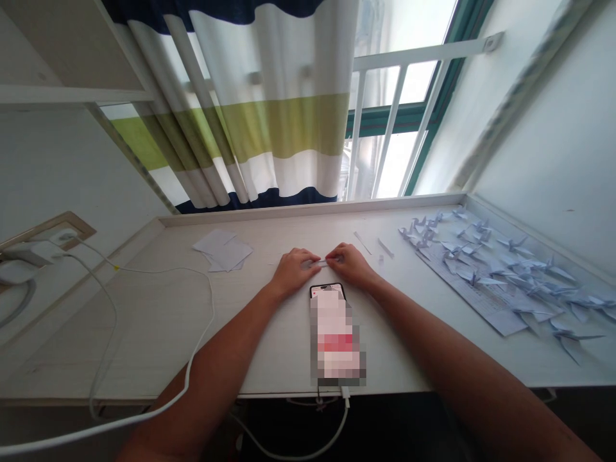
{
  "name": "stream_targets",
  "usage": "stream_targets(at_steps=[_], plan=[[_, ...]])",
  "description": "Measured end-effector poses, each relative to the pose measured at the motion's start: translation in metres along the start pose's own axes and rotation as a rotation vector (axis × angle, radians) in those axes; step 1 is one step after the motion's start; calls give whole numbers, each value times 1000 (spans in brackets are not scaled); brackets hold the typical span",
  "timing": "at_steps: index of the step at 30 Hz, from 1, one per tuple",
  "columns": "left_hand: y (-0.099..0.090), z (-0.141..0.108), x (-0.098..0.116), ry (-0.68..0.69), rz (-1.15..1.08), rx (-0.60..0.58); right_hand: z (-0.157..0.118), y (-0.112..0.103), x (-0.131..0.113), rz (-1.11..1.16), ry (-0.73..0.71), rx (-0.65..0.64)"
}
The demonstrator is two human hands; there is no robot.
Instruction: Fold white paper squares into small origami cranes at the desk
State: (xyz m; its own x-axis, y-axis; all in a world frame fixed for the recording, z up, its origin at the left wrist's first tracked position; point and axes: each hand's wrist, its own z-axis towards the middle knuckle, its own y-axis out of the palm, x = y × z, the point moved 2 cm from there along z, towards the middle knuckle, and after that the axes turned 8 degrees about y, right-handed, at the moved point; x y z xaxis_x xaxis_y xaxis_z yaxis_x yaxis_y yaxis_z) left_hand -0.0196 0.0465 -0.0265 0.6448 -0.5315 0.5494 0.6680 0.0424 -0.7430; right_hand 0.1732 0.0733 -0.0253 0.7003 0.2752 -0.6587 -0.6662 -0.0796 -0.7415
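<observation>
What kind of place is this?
Probably a home or dormitory desk by a window: there are a striped curtain, white window bars and wall plugs beside the white desktop.

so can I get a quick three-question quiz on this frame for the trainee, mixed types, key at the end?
1. What do the left hand and right hand hold between them? A) the curtain B) a white strip C) the loose sheets
2. True or false: the folded paper birds lie to the right of the phone.
3. Fill in, near or far: the white cable plugs into the ____ end of the phone.
Key: 1 B; 2 true; 3 near
</observation>
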Motion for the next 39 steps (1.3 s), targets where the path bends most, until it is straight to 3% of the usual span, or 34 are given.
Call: stream_targets(at_steps=[5, 9, 14, 18, 24, 27, 30, 33, 39], plan=[[1, 4, -2, 48, 74, -34, -5, -8, 0, 7, -109, -55], [2, 4, 1, 36, 37, 20, -6, -9, -1, 71, -83, -10], [1, 4, 11, 3, -274, 140, -9, -10, -11, 399, -67, -10], [3, 5, 17, -112, -546, 224, -12, -14, -18, 645, -49, 36], [8, 4, 20, -222, -692, 253, -13, -14, -20, 864, -32, -61], [3, 2, 25, -118, -535, 364, -14, -15, -21, 923, -12, -64], [-6, 2, 33, 84, -237, 471, -15, -17, -23, 969, 5, -84], [-11, 2, 39, 215, -82, 457, -16, -19, -26, 999, 7, -109], [-10, 1, 41, 239, -58, 430, -16, -20, -23, 1014, 24, -131]])
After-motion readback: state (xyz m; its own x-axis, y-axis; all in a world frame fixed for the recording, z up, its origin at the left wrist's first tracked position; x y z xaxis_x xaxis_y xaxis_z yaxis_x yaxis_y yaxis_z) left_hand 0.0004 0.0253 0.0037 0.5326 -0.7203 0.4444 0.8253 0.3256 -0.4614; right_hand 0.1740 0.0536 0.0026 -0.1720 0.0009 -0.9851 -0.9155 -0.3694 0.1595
